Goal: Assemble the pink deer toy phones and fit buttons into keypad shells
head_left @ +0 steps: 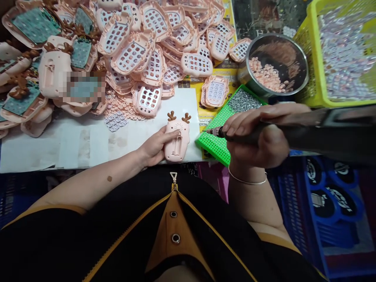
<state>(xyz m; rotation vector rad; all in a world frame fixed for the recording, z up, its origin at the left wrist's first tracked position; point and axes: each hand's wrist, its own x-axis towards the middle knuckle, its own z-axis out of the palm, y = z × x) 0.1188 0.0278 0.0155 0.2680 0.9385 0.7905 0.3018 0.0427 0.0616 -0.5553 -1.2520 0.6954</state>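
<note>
My left hand [155,147] grips a pink toy phone [177,137] with brown antlers, lying back side up on the white table surface [73,145]. My right hand [258,135] is closed around a dark electric screwdriver [293,131], whose tip points left, just right of the toy and over a green screw tray [217,147]. Small silver screws [243,101] lie heaped on the tray's far end.
A big pile of pink keypad shells [152,43] and assembled toy backs [53,72] covers the far table. A metal bowl [276,64] with pink buttons and a yellow basket [317,58] of small parts stand at the right. Blue crates [331,203] sit below.
</note>
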